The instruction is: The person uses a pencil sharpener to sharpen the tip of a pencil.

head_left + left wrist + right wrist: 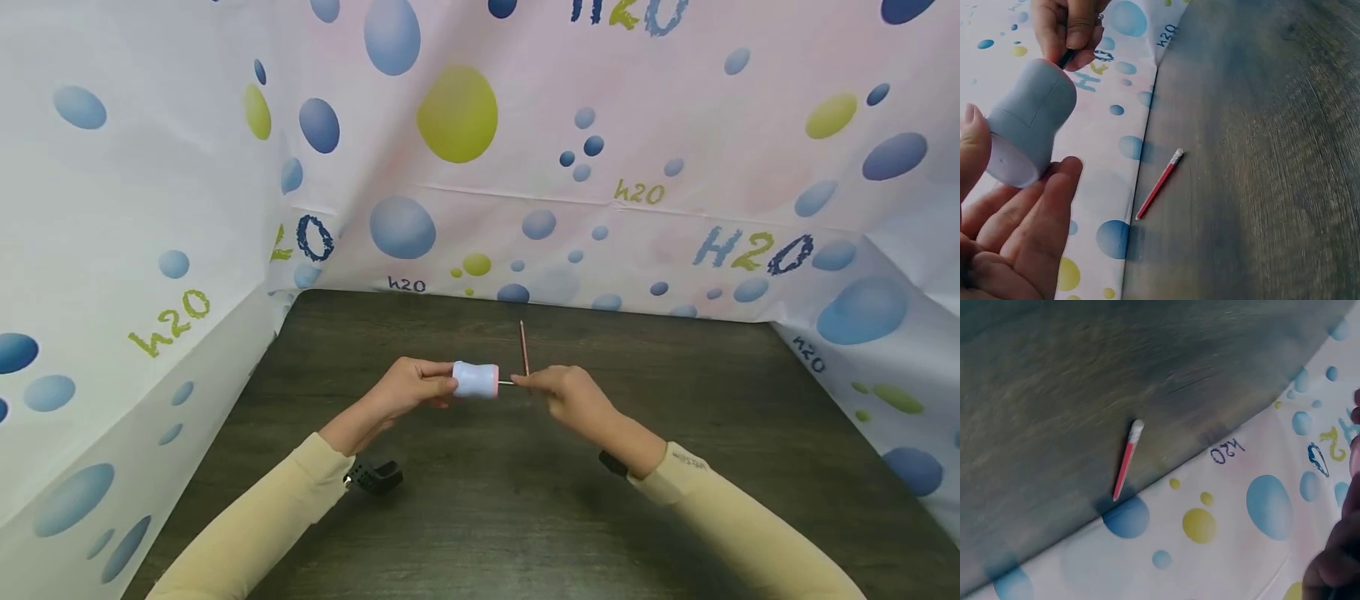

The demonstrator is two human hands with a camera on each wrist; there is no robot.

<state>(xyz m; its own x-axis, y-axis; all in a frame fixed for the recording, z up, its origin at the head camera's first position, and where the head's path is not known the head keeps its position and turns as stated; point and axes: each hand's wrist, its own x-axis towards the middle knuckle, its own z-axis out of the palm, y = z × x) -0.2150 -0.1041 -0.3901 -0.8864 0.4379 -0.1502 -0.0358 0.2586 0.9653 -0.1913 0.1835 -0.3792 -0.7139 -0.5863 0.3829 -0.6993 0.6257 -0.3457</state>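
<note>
Smoothly waisted cylinder in left grip, slim rod in right grip.

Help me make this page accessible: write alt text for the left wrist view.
A left hand holds a pale blue, waisted cylinder between thumb and fingers, while the right hand pinches a thin dark stick at the cylinder's far end. A red pencil lies on the dark wooden table near a dotted backdrop.
</note>
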